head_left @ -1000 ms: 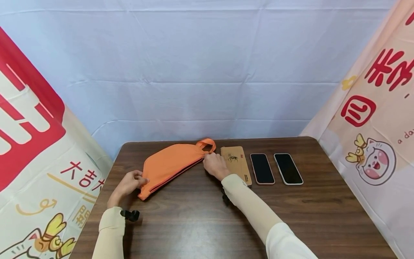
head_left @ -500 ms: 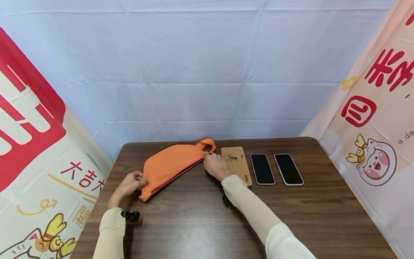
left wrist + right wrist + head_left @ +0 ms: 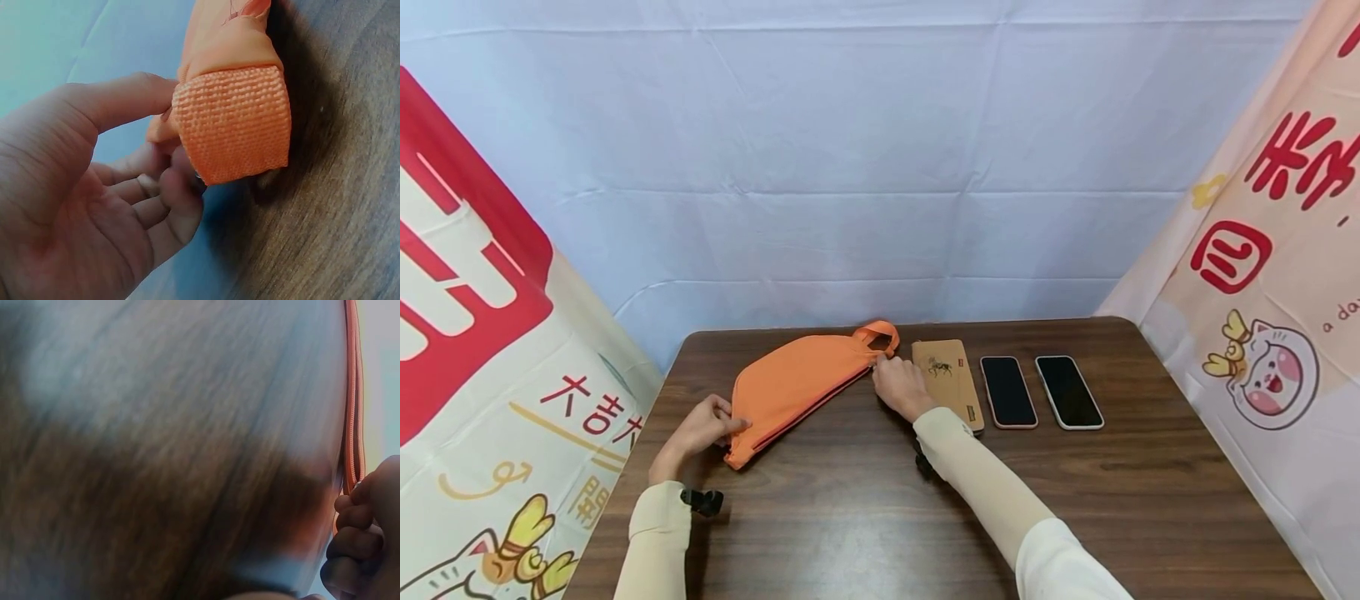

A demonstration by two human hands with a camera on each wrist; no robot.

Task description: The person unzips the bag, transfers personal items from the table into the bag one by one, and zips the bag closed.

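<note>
Two hands work on one orange pouch (image 3: 797, 379), which lies flat on the table (image 3: 925, 517), slanting from its near left corner up to a loop (image 3: 878, 335) at the far right end. The left hand (image 3: 700, 429) pinches the near left corner: the left wrist view shows the thumb (image 3: 119, 103) on one side of a woven orange tab (image 3: 232, 125) and the curled fingers under it, the tab lifted just off the wood. The right hand (image 3: 901, 385) sits at the far end, just below the loop, fingers curled. In the right wrist view those fingers (image 3: 359, 537) close at the end of the pouch's zipper (image 3: 354, 394), which runs straight away from them; whether they grip the pull itself I cannot tell, as it is hidden.

Just right of the right hand lies a tan wallet (image 3: 946, 375) with a small dark print, partly covered by the wrist. Next to it, two phones (image 3: 1008, 391) (image 3: 1068, 391) lie side by side, screens dark, close but apart. A pale blue cloth (image 3: 880, 167) hangs behind the table, with printed banners (image 3: 475, 333) at both sides.
</note>
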